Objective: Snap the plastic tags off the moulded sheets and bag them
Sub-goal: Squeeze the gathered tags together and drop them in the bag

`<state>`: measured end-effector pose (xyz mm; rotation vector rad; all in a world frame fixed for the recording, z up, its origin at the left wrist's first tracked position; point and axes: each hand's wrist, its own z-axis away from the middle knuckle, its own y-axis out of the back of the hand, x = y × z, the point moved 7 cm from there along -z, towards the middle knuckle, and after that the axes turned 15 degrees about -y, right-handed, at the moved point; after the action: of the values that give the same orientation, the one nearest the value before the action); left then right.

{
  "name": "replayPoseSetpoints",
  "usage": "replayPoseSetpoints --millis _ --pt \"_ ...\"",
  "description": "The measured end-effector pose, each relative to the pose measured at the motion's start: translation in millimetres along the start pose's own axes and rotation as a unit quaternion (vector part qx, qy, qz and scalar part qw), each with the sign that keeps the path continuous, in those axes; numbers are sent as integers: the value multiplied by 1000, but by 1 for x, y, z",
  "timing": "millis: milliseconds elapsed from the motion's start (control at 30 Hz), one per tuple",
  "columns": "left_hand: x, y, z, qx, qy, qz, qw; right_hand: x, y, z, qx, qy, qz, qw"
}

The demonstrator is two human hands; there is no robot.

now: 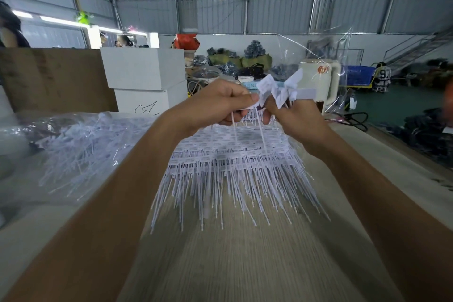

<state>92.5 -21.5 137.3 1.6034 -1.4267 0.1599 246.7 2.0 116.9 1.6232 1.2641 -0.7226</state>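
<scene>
A stack of white moulded tag sheets (230, 152) lies on the wooden table, its thin tails fanned toward me. Both hands are raised above its far end. My left hand (220, 105) pinches a white strip of tags with thumb and curled fingers; two thin tails hang down from it. My right hand (294, 117) grips a bunch of loose white tags (277, 88) that stick up from its fingers. A clear plastic bag (73, 144) full of separated tags lies on the table to the left.
The wooden table (245, 265) runs from me to the stack. White boxes (144, 73) and a brown board (54, 78) stand behind the bag. A cream kettle (318, 81) and clear film are at the back right. A person sits at the far left.
</scene>
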Motion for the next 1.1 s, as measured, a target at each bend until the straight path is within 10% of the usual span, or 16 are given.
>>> replayPoseSetpoints --millis 300,767,1100 --pt "28 -7 1 -80 -80 32 993 71 38 -18 75 -226 -117 964" --pt "-12 1 3 -46 -17 -92 995 15 5 -11 -135 -108 -145 974" --pt "-14 19 -3 96 -14 -70 993 9 -1 -2 -103 -80 -12 991"
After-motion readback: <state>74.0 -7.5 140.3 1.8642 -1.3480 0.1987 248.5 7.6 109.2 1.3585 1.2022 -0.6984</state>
